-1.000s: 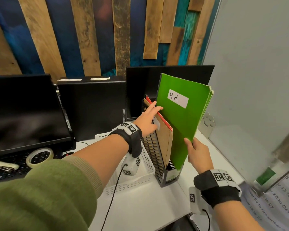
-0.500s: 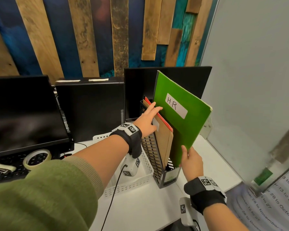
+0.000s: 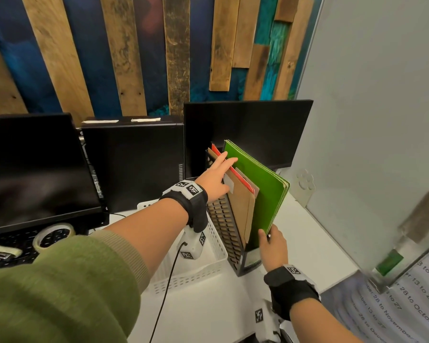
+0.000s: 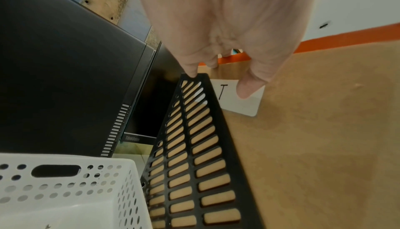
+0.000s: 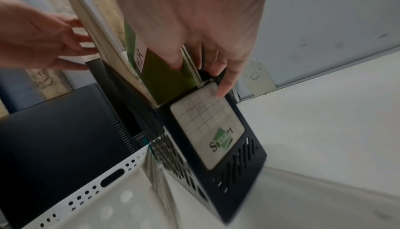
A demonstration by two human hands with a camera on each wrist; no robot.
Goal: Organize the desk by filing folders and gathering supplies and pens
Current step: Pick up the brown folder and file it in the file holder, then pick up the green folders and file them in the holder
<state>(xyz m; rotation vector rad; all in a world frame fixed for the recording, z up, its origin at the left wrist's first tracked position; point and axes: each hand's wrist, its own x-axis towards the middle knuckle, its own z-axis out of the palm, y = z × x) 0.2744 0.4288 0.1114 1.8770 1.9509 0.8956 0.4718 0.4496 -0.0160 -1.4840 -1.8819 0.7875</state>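
Note:
A green folder (image 3: 260,189) (image 5: 166,82) labelled "H.R" stands in the black slotted file holder (image 3: 223,233) (image 4: 194,147) (image 5: 227,147), on the right of a red folder (image 3: 243,180) (image 4: 324,37) and a brown folder (image 3: 243,204) (image 4: 314,147). My right hand (image 3: 268,240) (image 5: 205,44) pinches the green folder's near lower edge, thumb on its face. My left hand (image 3: 221,169) (image 4: 216,36) (image 5: 39,39) reaches over the holder's top. Its straight fingers press on the brown and red folders, and the thumb lies on the brown one's white label.
A white perforated basket (image 3: 208,266) (image 4: 65,190) sits left of the holder. Behind it stand a black PC tower (image 3: 134,164) and two dark monitors (image 3: 35,169) (image 3: 258,129). A tape roll (image 3: 53,235) lies at the left. A grey partition (image 3: 382,120) and a calendar sheet (image 3: 406,313) are on the right.
The green folder has come down from above the holder into it, and my right hand has moved down with it. My left hand has stayed on the other folders.

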